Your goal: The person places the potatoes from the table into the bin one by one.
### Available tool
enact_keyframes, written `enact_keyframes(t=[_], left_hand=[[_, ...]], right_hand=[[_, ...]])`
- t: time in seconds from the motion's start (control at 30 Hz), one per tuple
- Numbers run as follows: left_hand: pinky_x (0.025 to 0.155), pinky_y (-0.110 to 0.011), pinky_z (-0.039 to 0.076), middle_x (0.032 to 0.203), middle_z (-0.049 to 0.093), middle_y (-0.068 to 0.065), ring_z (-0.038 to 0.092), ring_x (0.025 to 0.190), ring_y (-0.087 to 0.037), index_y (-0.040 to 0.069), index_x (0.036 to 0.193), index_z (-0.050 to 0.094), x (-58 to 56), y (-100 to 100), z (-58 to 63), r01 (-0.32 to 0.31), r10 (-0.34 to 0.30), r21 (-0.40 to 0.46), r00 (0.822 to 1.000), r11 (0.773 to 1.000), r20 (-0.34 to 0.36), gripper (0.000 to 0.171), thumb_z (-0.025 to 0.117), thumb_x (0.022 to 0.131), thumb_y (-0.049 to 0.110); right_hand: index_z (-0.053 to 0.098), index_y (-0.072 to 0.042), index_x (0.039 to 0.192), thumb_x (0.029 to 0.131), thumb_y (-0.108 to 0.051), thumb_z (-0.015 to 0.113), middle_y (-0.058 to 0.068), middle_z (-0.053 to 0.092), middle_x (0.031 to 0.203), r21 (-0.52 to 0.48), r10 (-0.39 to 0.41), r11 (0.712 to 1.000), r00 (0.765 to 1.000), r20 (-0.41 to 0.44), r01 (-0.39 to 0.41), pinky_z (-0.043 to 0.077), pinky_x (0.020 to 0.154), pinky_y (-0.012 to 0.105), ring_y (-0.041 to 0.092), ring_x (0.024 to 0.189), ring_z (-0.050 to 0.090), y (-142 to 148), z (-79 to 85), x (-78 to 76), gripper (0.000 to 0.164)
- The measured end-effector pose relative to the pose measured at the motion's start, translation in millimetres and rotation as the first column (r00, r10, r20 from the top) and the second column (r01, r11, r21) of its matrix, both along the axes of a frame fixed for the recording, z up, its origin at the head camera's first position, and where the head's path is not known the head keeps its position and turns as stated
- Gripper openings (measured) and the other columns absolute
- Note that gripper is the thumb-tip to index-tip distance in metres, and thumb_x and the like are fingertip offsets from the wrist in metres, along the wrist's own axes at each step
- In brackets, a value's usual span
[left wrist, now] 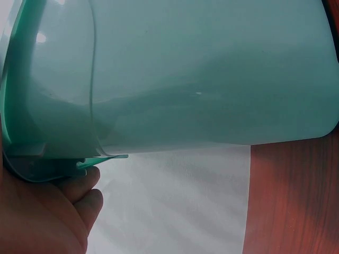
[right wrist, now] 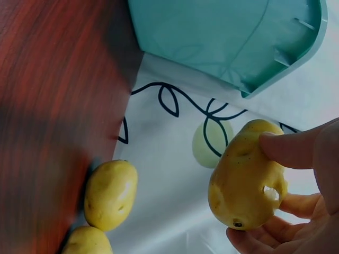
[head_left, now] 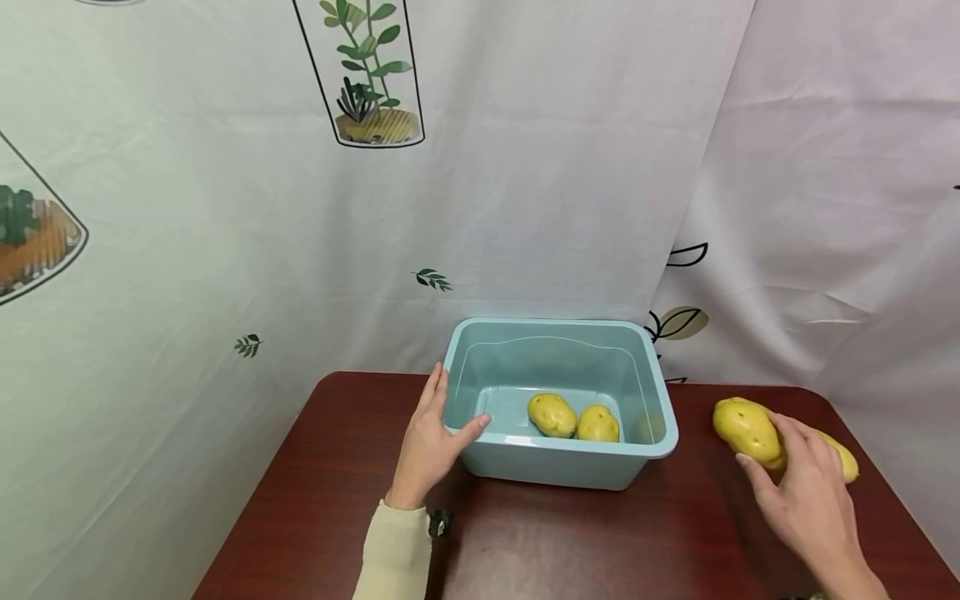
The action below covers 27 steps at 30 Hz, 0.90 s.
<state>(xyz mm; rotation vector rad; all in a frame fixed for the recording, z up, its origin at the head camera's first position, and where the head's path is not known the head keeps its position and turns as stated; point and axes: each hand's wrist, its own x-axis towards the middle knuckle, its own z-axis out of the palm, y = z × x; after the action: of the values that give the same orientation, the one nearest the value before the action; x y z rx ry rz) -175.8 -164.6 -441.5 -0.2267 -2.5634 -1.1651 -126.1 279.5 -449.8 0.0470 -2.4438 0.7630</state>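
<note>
A light blue plastic bin (head_left: 555, 462) stands on the table with two yellow potatoes (head_left: 552, 415) inside, side by side. My left hand (head_left: 427, 446) rests at its front left corner, fingers extended along the outer side and thumb over the front rim. In the left wrist view, fingertips (left wrist: 87, 203) show just under the rim. To the right of the bin, my right hand (head_left: 810, 487) holds a potato (right wrist: 246, 180) between thumb and fingers, raised off the table. Two more potatoes (right wrist: 110, 194) lie on the table below it; in the head view the hand partly hides them.
The dark red-brown table (head_left: 525, 542) meets a white cloth backdrop (head_left: 555, 208) printed with plants and leaves. The bin's back stands close to that cloth. Table surface lies between the bin and the potatoes on the right.
</note>
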Motion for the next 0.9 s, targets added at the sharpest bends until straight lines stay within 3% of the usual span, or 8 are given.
enact_keyframes(t=[0.23,0.63,0.9], left_hand=[[0.111,-0.055,0.036,0.167,0.019,-0.002,0.029,0.149,-0.024,0.005,0.158,0.027,0.9,0,0.4,-0.002,0.002,0.002,1.000,1.000,0.008,0.102,0.070,0.086,0.063],[0.111,-0.055,0.036,0.166,0.021,-0.005,0.029,0.149,-0.024,0.005,0.158,0.027,1.0,0,0.0,-0.004,0.004,0.005,1.000,1.000,0.001,0.102,0.070,0.086,0.063],[0.111,-0.055,0.036,0.167,0.019,-0.003,0.028,0.149,-0.024,0.005,0.158,0.027,0.0,0,0.0,0.001,-0.001,0.007,1.000,1.000,-0.001,0.103,0.070,0.086,0.063]], right_hand=[[0.052,0.004,0.138,0.078,0.001,0.079,0.030,0.050,0.132,-0.005,0.006,1.000,1.000,-0.019,-0.006,0.029,0.098,0.066,0.052,0.121,0.039,-2,3.9,0.7,0.066],[0.052,0.003,0.139,0.078,0.001,0.080,0.029,0.049,0.133,-0.010,0.010,1.000,1.000,-0.014,-0.010,0.029,0.094,0.064,0.051,0.120,0.038,-7,10.8,2.4,0.067],[0.052,0.003,0.138,0.077,0.002,0.080,0.028,0.049,0.133,-0.007,0.028,1.000,0.999,-0.040,-0.029,0.027,0.101,0.063,0.050,0.119,0.039,-10,14.2,2.9,0.068]])
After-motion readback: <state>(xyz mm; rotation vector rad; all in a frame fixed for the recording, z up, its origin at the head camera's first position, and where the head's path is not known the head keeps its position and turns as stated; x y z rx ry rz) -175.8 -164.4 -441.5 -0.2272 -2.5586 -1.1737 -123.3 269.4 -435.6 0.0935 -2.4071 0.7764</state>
